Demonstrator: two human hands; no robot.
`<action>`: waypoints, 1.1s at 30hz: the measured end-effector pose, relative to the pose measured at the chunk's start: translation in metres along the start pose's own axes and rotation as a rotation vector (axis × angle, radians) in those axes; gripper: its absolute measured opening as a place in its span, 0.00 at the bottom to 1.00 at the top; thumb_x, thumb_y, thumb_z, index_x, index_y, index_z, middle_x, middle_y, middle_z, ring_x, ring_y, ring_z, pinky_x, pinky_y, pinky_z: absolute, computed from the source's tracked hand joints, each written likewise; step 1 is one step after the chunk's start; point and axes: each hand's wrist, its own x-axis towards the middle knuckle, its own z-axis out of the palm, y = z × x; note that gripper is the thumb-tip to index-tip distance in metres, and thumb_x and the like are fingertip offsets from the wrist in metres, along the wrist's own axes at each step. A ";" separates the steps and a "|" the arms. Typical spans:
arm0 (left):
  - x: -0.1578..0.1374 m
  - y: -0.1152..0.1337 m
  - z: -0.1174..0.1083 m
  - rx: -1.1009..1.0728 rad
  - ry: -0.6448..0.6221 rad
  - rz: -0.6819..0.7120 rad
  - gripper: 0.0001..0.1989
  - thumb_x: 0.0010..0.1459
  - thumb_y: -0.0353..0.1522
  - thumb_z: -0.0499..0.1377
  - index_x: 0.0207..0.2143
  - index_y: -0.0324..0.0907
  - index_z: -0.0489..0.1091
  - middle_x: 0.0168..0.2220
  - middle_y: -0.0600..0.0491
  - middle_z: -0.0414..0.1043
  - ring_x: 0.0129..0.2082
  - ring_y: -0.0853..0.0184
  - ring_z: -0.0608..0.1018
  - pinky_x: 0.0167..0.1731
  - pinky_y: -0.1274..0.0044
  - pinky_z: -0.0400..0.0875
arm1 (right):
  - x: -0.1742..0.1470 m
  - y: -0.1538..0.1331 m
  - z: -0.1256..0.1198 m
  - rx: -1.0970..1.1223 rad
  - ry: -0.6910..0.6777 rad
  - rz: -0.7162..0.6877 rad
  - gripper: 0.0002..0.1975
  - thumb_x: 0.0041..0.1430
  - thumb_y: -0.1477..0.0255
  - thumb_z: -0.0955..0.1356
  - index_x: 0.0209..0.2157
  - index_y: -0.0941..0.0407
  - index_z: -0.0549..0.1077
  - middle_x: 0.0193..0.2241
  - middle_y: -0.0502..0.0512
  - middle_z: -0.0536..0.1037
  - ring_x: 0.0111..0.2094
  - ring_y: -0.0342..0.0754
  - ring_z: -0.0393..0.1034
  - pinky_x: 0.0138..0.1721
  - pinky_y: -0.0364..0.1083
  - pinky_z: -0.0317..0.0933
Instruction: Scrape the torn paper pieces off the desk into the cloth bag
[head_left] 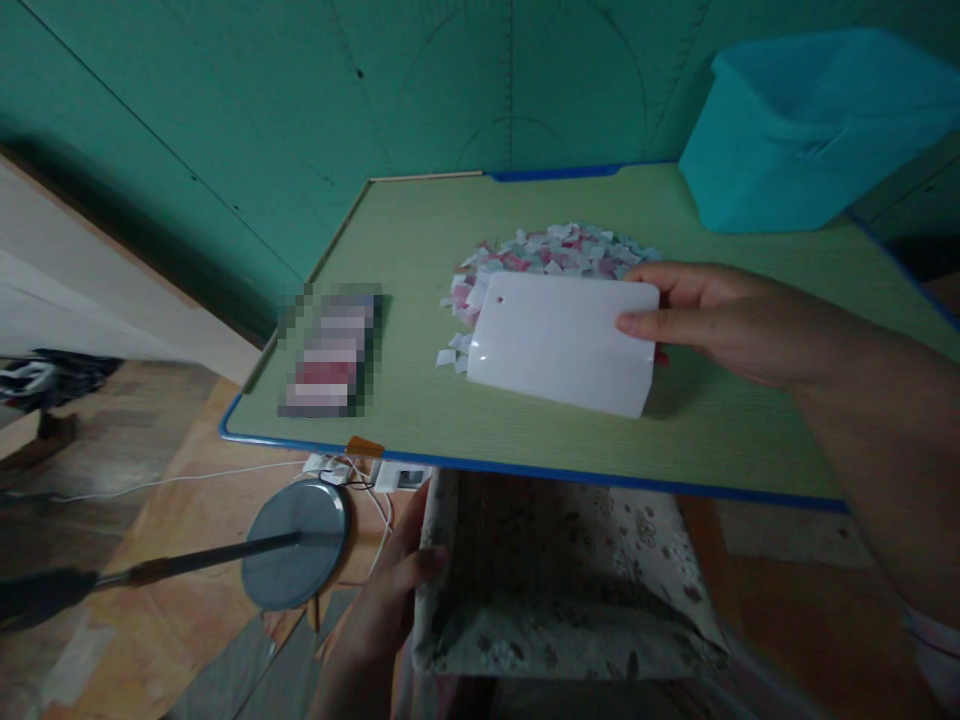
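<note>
My right hand (705,315) grips a white plastic scraper (559,340) at its right end, thumb on top and fingers beneath. The flat scraper has a small hole near its upper left corner and tilts above the board. Behind it lies a heap of small pink and white paper scraps (559,248), partly covered by it; a few scraps lie by its left edge. Below the board's front edge, my left hand (386,590) holds the left side of an open box covered in floral fabric (574,640). The box's inside is dark.
The pale green board (405,250) has a blue edge. A blurred-out phone-like object (334,355) lies on its left. A turquoise bin (787,150) stands at the back right against the green wall (420,80). A round metal base with a pole (296,545) and white cables (187,480) are lower left.
</note>
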 end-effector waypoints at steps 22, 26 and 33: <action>-0.001 0.001 0.001 0.045 0.077 0.008 0.31 0.45 0.31 0.58 0.55 0.52 0.61 0.44 0.57 0.75 0.48 0.60 0.72 0.43 0.74 0.67 | 0.014 0.009 -0.004 0.135 0.570 -0.143 0.05 0.51 0.78 0.64 0.30 0.58 0.71 0.24 0.42 0.73 0.22 0.34 0.65 0.22 0.36 0.56; 0.001 0.001 0.000 0.007 0.024 0.010 0.32 0.46 0.30 0.58 0.56 0.51 0.58 0.46 0.56 0.74 0.50 0.58 0.70 0.46 0.72 0.65 | 0.016 0.011 -0.007 0.113 0.616 -0.164 0.05 0.52 0.78 0.64 0.31 0.58 0.70 0.25 0.43 0.72 0.23 0.34 0.64 0.23 0.36 0.56; 0.003 -0.002 0.000 -0.014 -0.028 0.016 0.33 0.47 0.30 0.58 0.57 0.51 0.57 0.47 0.55 0.73 0.52 0.57 0.69 0.48 0.70 0.63 | 0.009 0.013 -0.009 -0.252 0.744 -0.255 0.07 0.54 0.67 0.65 0.30 0.56 0.67 0.27 0.48 0.68 0.28 0.40 0.62 0.28 0.42 0.55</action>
